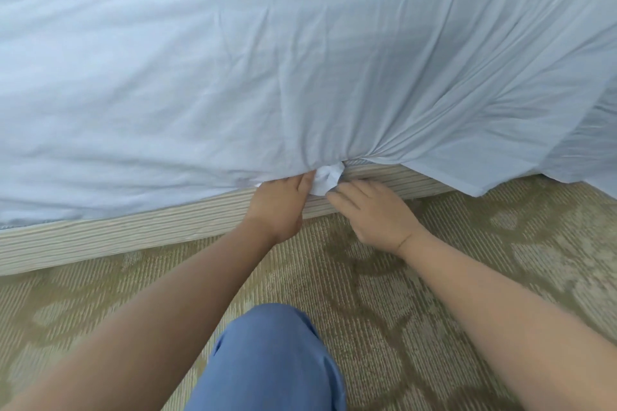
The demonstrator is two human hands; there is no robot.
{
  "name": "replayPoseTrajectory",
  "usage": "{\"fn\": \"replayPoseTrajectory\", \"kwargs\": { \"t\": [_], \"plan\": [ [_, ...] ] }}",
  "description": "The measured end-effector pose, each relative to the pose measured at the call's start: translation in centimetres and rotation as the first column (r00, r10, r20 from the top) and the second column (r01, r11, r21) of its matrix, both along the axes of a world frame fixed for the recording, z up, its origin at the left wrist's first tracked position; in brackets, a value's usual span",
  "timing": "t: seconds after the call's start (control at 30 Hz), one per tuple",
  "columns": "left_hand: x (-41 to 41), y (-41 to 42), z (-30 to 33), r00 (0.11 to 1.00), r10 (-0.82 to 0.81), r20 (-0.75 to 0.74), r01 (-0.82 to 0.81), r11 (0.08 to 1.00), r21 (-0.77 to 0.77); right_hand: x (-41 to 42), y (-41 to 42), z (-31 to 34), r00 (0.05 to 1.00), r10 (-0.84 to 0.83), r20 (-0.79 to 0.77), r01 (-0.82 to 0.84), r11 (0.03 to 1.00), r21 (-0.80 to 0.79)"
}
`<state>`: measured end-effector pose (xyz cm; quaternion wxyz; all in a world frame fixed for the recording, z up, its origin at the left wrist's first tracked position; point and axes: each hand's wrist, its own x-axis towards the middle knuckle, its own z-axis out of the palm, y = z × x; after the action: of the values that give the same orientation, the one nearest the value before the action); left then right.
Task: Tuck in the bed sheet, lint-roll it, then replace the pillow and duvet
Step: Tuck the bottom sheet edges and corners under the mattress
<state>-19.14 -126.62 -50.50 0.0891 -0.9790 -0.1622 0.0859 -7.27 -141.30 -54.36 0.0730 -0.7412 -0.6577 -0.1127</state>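
A pale blue bed sheet (267, 60) covers the mattress and fills the upper part of the head view. At the mattress's lower edge a bunched fold of the sheet (325, 178) sticks out above the striped bed base (133, 237). My left hand (277, 207) grips this fold from the left, its fingertips hidden under the mattress edge. My right hand (370, 213) pinches the same fold from the right. To the right, a loose flap of sheet (500, 163) hangs over the base. No pillow, duvet or lint roller is in view.
Patterned beige carpet (467, 260) lies below the bed. My knee in blue trousers (270, 360) is at the bottom centre, close to the base.
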Motion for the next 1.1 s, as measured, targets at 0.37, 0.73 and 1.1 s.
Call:
{"fn": "replayPoseTrajectory", "kwargs": {
  "t": [0.37,0.73,1.1],
  "plan": [
    [-6.0,1.7,-2.8,0.957,-0.292,-0.001,0.287,0.942,0.175,0.4,2.2,0.1,0.984,-0.019,0.180,0.022,1.000,-0.014],
    [-3.3,0.2,-1.7,0.987,-0.072,0.145,0.067,0.997,0.041,0.5,1.7,-0.5,0.961,-0.130,0.244,0.118,0.991,0.061],
    [1.1,-0.4,-0.7,0.968,0.171,0.184,-0.154,0.983,-0.100,-0.8,3.7,-0.5,0.955,-0.278,0.104,0.267,0.957,0.111]
  ]
}}
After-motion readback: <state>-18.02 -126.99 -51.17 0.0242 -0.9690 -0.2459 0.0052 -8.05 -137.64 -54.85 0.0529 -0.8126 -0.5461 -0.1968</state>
